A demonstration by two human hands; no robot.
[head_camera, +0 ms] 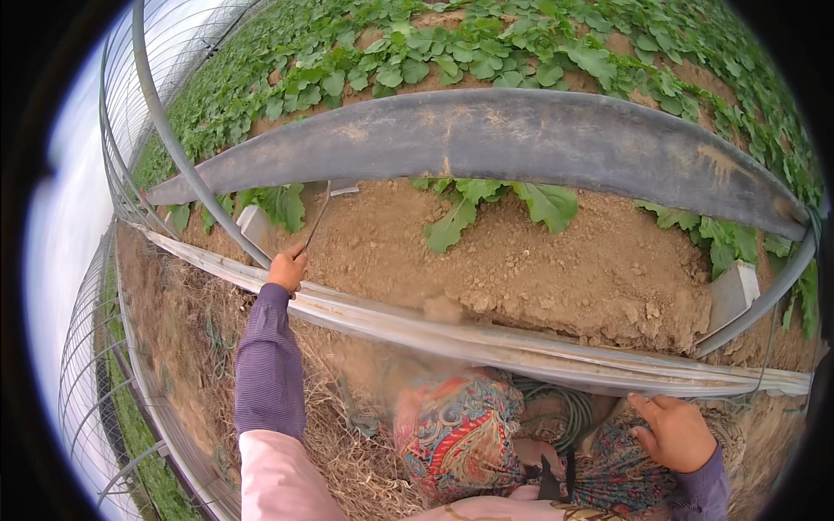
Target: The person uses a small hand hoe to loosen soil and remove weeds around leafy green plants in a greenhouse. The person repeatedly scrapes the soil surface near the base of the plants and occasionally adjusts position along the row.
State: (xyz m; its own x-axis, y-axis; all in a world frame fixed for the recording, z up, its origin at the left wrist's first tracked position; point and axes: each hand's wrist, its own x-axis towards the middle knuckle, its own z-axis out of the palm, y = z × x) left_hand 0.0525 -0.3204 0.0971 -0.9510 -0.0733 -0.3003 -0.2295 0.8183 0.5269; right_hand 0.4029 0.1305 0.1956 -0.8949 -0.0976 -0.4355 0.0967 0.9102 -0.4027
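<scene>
My left hand (287, 271) grips a small hand tool (317, 220) with a thin dark shaft. Its pale metal blade, seen only in part, is beside the lower edge of a long dark plastic strip (456, 133). Beneath this hand runs a rolled or folded clear plastic film (404, 323), stretched along the edge of the soil bed (521, 273). My right hand (674, 430) is low at the right, with thumb and index finger apart. Its index fingertip is at the film's near edge; whether it touches the film I cannot tell.
Curved metal hoop tubes (166, 124) rise at the left, with another tube (759, 309) at the right. Pale blocks (733, 293) stand in the soil beside them. Leafy green plants (417, 58) fill the far side. Coiled green cord (570, 417) lies by my patterned trousers; dry straw (345, 423) covers the ground.
</scene>
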